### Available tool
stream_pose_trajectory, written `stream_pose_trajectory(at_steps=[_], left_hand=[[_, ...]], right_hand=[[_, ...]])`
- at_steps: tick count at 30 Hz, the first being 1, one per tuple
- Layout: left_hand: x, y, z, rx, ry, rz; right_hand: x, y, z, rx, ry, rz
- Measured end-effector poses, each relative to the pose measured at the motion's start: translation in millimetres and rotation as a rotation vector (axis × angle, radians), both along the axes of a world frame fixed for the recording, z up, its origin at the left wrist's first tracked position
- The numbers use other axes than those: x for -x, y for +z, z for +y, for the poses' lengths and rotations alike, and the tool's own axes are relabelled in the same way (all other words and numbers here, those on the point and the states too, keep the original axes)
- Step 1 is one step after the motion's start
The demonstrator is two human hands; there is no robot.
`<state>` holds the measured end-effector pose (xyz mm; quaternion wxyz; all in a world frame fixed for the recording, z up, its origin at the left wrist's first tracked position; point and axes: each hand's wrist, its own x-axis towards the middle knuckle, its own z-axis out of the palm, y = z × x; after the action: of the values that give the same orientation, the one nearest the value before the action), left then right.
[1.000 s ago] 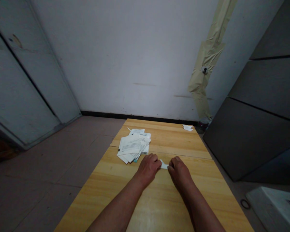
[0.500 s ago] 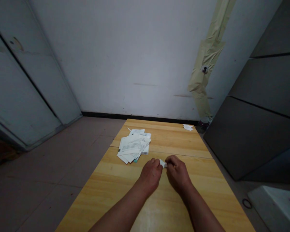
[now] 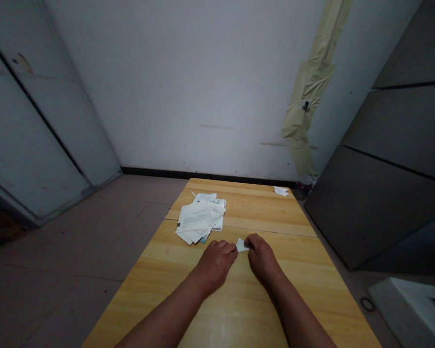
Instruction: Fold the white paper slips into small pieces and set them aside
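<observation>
A small piece of folded white paper [image 3: 241,245] lies low over the wooden table [image 3: 239,314], between my two hands. My left hand [image 3: 218,261] is closed, its fingertips pinching the paper's left end. On the other end, my right hand [image 3: 261,253] is closed too, thumb and fingers gripping the paper. Parts of the paper are hidden under the fingers. Beyond my left hand lies a loose pile of printed paper sheets [image 3: 197,217]. At the table's far right corner rest small folded white papers [image 3: 281,191].
The table's far edge stands near a white wall [image 3: 184,96]. Dark grey panels [image 3: 391,193] rise at the right. On the floor at the lower right are a white box [image 3: 402,304] and a black ring [image 3: 367,304]. A pale cabinet [image 3: 32,121] stands left.
My left hand has shifted to the left, so more of the paper shows between the hands. My right hand has moved slightly left and still grips the paper.
</observation>
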<state>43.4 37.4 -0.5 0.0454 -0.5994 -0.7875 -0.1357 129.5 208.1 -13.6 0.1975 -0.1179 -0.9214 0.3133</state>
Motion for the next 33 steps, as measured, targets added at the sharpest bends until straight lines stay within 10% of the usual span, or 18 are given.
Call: stream_pose_trajectory(at_steps=[33], left_hand=[[-1,0.5,-5,-0.101,0.031,-0.102]], right_hand=[[3,2,12,0.176,-0.245,0.093]])
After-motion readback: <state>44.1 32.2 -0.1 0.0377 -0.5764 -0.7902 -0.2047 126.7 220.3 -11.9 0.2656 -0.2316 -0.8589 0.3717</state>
